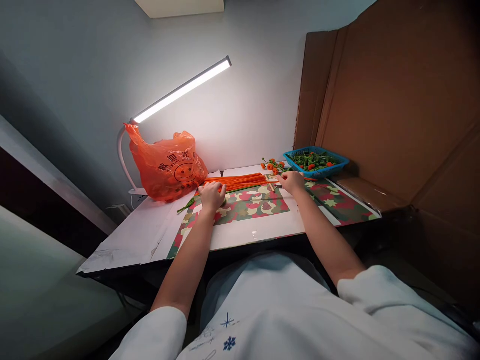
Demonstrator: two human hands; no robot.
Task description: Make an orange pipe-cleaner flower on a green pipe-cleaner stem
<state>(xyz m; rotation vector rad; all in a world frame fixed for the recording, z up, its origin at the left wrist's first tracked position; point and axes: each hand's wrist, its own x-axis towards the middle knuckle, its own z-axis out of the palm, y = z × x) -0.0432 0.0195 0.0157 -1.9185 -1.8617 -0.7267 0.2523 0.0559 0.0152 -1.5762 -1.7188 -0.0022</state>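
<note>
A bundle of long orange pipe cleaners (240, 180) lies crosswise at the back of the table. My right hand (291, 182) is closed at the bundle's right end, its fingertips pinching an orange pipe cleaner; a bit of orange also shows to the right of the hand. My left hand (212, 195) has its fingers curled near the bundle's left end, and what is in them is hidden. Green stems (186, 205) poke out to the left of that hand. Behind my right hand lie several small orange flowers with green stems (275, 166).
A blue basket (342, 166) of green and orange pieces stands at the back right, beside a tall cardboard sheet (390, 100). An orange plastic bag (165, 167) sits at the back left under a lit lamp (183, 89). Camouflage-patterned sheeting (255, 206) covers part of the white tabletop.
</note>
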